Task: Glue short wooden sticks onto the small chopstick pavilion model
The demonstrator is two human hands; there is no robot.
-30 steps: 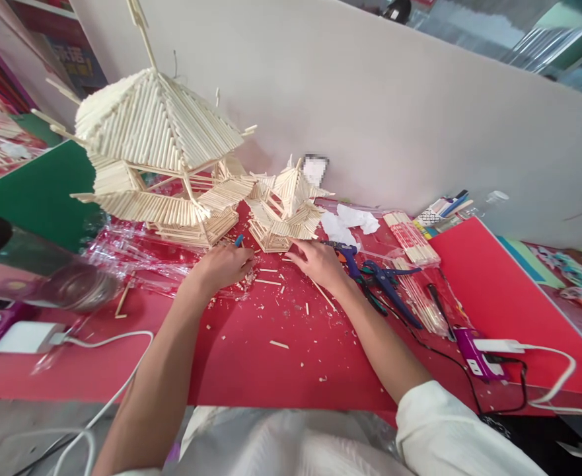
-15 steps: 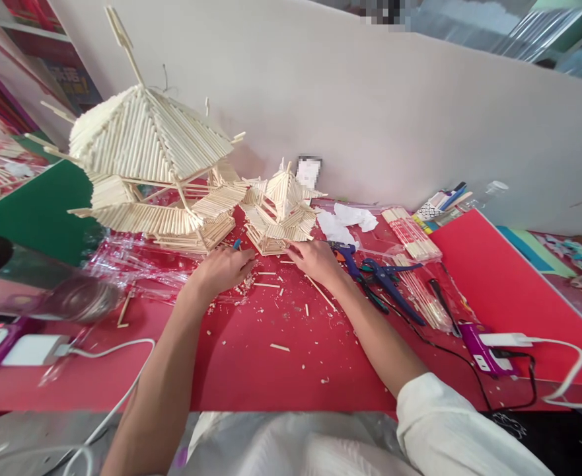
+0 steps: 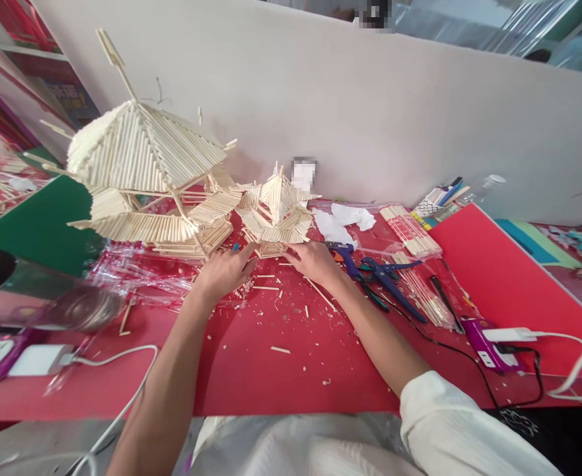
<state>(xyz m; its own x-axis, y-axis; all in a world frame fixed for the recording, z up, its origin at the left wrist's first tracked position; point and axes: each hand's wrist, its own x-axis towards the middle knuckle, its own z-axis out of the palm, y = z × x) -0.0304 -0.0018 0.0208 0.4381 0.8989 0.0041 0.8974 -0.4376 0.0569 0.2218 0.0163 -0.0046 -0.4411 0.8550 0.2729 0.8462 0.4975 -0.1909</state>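
Note:
A small pavilion model (image 3: 277, 215) made of pale wooden sticks stands between my hands. My left hand (image 3: 225, 270) is at its front left, finger and thumb apart, with a fingertip reaching the stick base. At the front right, my right hand (image 3: 312, 259) has its fingers closed at the base's edge; the fingertips are partly hidden. A small blue piece (image 3: 236, 247) shows just behind my left hand. The larger pavilion model (image 3: 145, 152), built of the same sticks, stands to the left. Cut sticks and crumbs lie on the red tabletop (image 3: 261, 377) before me.
Blue-handled cutters (image 3: 392, 284) and a black cord lie right of my right arm. Bundled sticks (image 3: 409, 230), white tissue (image 3: 353, 217) and a red board (image 3: 513, 284) are beyond. At left are clear plastic wrap (image 3: 142, 271), a bottle (image 3: 80, 304) and a white charger (image 3: 40, 360).
My left hand has moved a little right and its finger now reaches the small pavilion's base. The small model looks slightly turned. My right hand stays at its edge. The view has shifted slightly.

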